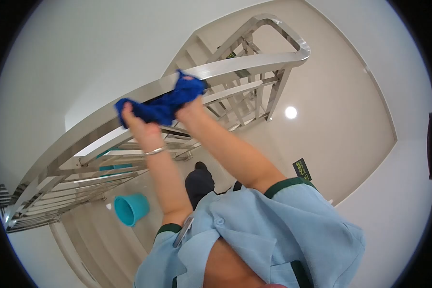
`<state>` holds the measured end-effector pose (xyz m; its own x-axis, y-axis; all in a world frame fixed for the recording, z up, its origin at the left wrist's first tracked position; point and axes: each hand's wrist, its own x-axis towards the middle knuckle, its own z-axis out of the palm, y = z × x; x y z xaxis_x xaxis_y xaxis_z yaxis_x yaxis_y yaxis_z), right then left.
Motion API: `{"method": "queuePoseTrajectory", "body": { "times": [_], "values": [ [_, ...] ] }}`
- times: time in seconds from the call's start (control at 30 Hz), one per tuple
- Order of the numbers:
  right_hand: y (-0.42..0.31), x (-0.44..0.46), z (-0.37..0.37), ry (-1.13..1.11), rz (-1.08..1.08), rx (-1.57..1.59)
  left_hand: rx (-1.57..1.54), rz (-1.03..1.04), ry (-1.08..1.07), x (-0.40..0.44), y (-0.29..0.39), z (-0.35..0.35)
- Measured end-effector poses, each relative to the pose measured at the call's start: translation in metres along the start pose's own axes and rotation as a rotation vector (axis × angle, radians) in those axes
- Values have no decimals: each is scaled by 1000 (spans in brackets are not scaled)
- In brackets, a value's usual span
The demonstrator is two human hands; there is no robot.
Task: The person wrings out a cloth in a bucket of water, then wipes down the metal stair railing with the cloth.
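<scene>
A crumpled blue cloth [161, 108] lies against the stainless-steel handrail [129, 98], stretching from one of my hands to the other. At its near left end, my left hand [143, 128], with a silver bangle on the wrist, is closed on the cloth, its thumb along the edge. My right hand [190, 106] grips the other end farther up the rail; the cloth covers most of its fingers. Both hands are slightly blurred.
Metal balusters run below the rail, which bends back at the far right corner post [281, 91]. A turquoise bucket [132, 210] stands on the landing beside the descending stairs [93, 235]. A dark floor sign [301, 169] lies to the right. White walls enclose the stairwell.
</scene>
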<state>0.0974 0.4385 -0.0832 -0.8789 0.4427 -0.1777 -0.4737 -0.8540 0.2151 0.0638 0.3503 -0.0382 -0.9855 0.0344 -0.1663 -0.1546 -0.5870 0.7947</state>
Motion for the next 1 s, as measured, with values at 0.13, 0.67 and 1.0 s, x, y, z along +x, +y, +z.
{"method": "queuePoseTrajectory", "body": {
  "times": [0.13,0.67,1.0],
  "values": [
    [122,-10,15,69,204,159,140,243,-35,20,103,-35],
    [-50,-26,-11,-153,42,-173,0,33,-27,-28,-51,30],
    [-229,20,-77,170,-603,-876,-23,-255,-65,-67,-203,63]
  ]
}}
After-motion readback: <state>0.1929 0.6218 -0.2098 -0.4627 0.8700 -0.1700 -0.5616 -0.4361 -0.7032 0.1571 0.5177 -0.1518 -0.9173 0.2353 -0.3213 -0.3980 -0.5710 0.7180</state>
